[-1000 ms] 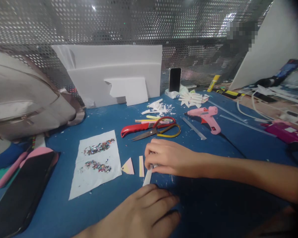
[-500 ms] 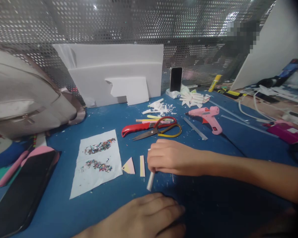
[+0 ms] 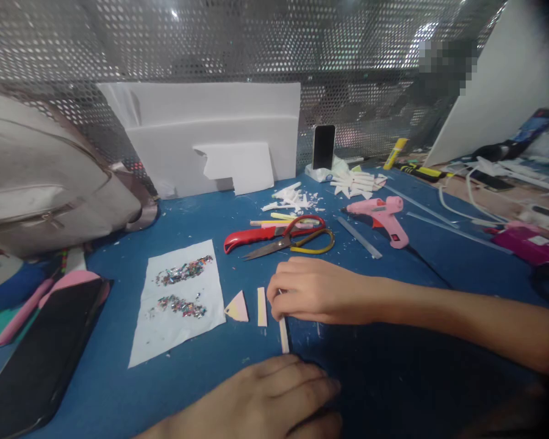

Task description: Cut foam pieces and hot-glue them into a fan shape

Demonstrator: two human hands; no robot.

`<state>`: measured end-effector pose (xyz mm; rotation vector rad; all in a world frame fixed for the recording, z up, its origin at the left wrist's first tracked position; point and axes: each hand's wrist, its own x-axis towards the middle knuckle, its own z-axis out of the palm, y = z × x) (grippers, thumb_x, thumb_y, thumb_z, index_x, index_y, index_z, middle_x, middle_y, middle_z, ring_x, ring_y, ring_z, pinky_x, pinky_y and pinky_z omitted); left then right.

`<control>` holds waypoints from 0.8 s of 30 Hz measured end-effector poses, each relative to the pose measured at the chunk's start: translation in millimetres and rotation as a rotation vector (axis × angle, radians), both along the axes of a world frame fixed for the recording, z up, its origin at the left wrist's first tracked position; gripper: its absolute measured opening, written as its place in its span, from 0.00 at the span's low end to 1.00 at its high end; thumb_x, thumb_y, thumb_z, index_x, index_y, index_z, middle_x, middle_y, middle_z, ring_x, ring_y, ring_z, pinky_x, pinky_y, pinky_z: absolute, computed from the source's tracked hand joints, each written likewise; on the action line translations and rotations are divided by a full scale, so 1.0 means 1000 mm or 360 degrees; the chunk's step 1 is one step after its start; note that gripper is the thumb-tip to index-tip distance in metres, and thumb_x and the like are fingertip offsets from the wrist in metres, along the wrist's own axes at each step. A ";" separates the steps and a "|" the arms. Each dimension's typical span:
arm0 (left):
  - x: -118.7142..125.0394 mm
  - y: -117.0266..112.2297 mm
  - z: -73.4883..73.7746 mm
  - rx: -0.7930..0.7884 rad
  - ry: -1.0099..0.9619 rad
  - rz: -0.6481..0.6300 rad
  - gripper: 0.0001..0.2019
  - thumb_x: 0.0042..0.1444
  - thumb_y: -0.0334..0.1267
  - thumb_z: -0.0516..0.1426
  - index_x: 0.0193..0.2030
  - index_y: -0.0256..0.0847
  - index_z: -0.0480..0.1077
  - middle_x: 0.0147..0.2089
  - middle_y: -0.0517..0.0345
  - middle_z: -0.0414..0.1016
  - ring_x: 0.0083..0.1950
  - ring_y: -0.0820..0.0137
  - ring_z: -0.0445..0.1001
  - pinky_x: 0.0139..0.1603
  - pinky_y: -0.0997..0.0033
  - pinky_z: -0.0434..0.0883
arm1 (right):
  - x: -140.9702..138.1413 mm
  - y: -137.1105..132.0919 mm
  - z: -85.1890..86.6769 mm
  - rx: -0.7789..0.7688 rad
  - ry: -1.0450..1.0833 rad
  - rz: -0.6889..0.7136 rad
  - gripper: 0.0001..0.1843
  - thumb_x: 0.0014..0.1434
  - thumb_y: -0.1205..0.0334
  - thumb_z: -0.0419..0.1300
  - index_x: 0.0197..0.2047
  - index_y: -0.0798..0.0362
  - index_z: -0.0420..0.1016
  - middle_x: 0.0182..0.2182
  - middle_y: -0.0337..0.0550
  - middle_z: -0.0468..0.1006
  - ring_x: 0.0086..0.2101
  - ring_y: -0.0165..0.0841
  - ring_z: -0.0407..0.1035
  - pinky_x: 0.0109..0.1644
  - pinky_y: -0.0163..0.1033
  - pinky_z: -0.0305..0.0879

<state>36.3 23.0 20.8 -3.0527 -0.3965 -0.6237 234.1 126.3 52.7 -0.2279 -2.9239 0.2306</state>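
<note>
My right hand (image 3: 313, 291) is closed on a narrow pale strip (image 3: 284, 336), whose lower end pokes out below the fingers; the rest is hidden by the hand. Close to that lower end, my left hand (image 3: 268, 393) lies on the blue table with fingers stretched out, palm down, its fingertips partly out of sight. To the left of my right hand are a second short strip (image 3: 262, 306), yellow and white, and a small pink-and-yellow triangle (image 3: 238, 306). Scissors (image 3: 274, 247) and a red-handled cutter (image 3: 251, 236) lie just beyond.
A paper sheet (image 3: 141, 341) bears two piles of shiny flakes. A pink glue gun (image 3: 384, 216) and a glue stick (image 3: 359, 237) lie right, white scraps (image 3: 293, 198) behind. A black phone (image 3: 41, 360) and a bag (image 3: 50, 177) are left; cables (image 3: 466, 213) lie far right.
The strip's lower end has swung right, so the strip stands straighter and shows a narrower side. My right hand has shifted slightly left; my left hand has hardly moved.
</note>
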 end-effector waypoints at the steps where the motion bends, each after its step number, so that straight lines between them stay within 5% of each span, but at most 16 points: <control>1: 0.000 0.000 0.000 0.0012 0.0001 -0.0005 0.13 0.67 0.37 0.50 0.53 0.42 0.70 0.58 0.61 0.72 0.58 0.72 0.70 0.61 0.71 0.67 | 0.000 0.001 0.000 -0.0034 0.0009 0.0003 0.10 0.69 0.67 0.49 0.42 0.54 0.72 0.43 0.43 0.74 0.40 0.33 0.61 0.43 0.39 0.56; 12: 0.000 0.001 -0.001 0.0054 -0.0011 -0.0018 0.13 0.67 0.39 0.50 0.53 0.43 0.71 0.58 0.61 0.72 0.58 0.72 0.69 0.61 0.70 0.67 | -0.004 0.015 -0.004 -0.0334 0.0154 -0.0130 0.10 0.68 0.67 0.51 0.44 0.55 0.74 0.40 0.44 0.75 0.42 0.34 0.64 0.50 0.40 0.59; 24: 0.001 0.000 0.005 0.0020 0.0030 0.0027 0.12 0.67 0.39 0.50 0.52 0.45 0.71 0.59 0.63 0.71 0.59 0.73 0.69 0.62 0.70 0.66 | -0.011 0.019 -0.008 -0.0369 0.0149 -0.0213 0.14 0.69 0.69 0.48 0.43 0.53 0.76 0.39 0.42 0.74 0.42 0.33 0.65 0.50 0.39 0.61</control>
